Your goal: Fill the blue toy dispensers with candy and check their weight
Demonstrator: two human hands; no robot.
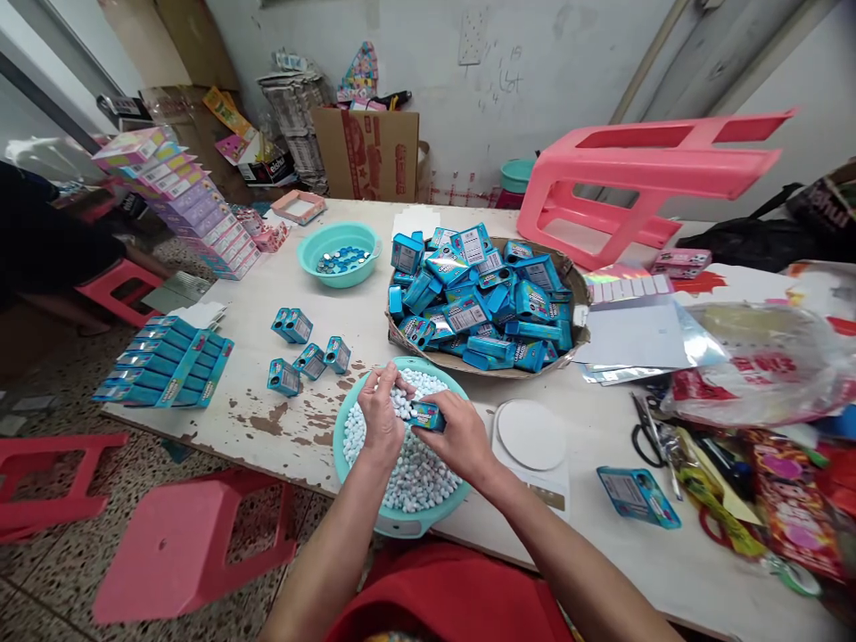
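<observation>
A turquoise basin (pixel 341 450) full of small white and pale pellets (pixel 418 481) stands at the table's near edge. Over it, my right hand (pixel 465 437) grips a small blue box (pixel 428 415) by its sides, tilted toward the left. Close beside the box is my left hand (pixel 382 415), its fingers curled together above the pellets. Whatever lies between those fingers is too small to make out. Several similar blue boxes (pixel 311 360) stand on the table to the left. Behind the basin, a shallow cardboard carton (pixel 461 364) is heaped with more blue boxes (pixel 468 312).
A white scale (pixel 531 434) sits right of the basin, with a lone blue box (pixel 638 496) farther right. Scissors (pixel 647 437) lie among bags. Another basin (pixel 340 276) holds blue discs. Blue display trays (pixel 167 361) and a pink upturned stool (pixel 602 178) are also on the table. A person sits far left.
</observation>
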